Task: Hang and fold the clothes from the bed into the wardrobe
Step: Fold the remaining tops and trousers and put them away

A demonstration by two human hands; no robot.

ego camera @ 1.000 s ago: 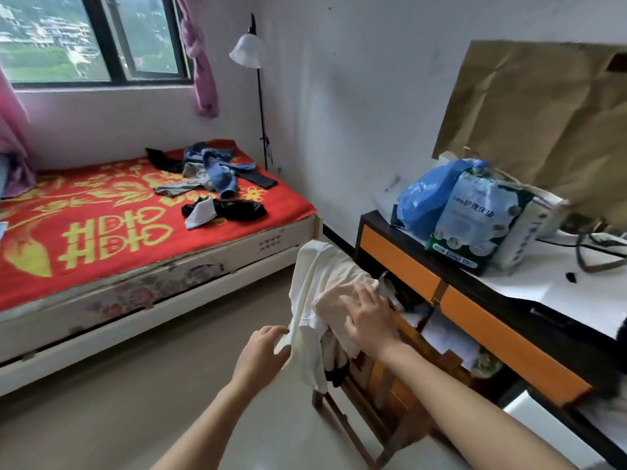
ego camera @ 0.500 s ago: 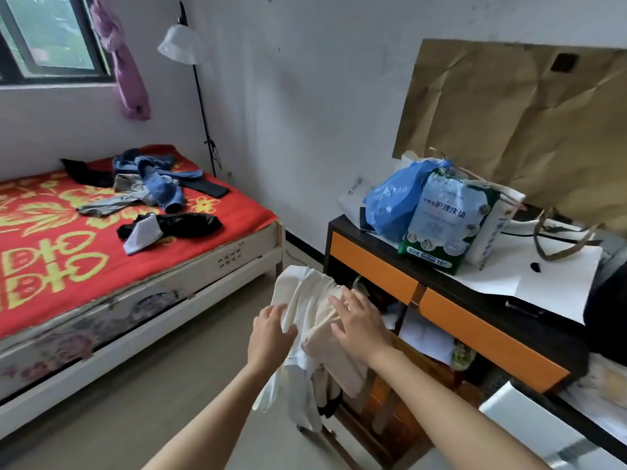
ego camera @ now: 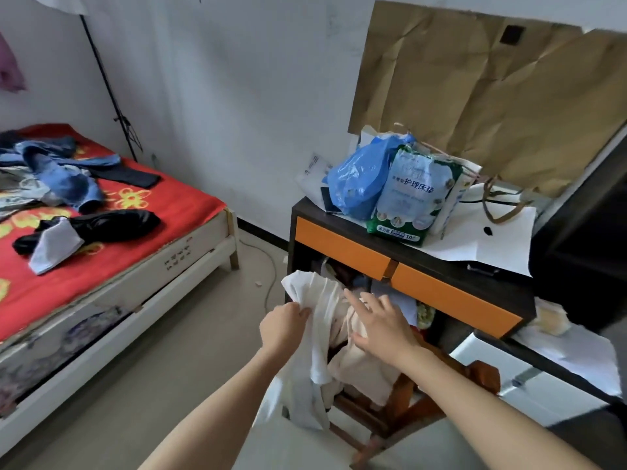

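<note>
White garment (ego camera: 318, 337) in the left hand (ego camera: 283, 329) hides much of the chair (ego camera: 402, 401)

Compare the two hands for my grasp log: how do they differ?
The left hand pinches the white cloth, fingers curled; the right hand is open, fingers spread, over the beige cloth. The left hand is toward the bed, the right hand toward the desk. Both are at the chair.

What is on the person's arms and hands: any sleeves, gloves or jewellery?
Nothing worn shows. The left hand and right hand have no gloves, rings or watch, and both forearms are bare down to the frame's edge, with no sleeve in view.
</note>
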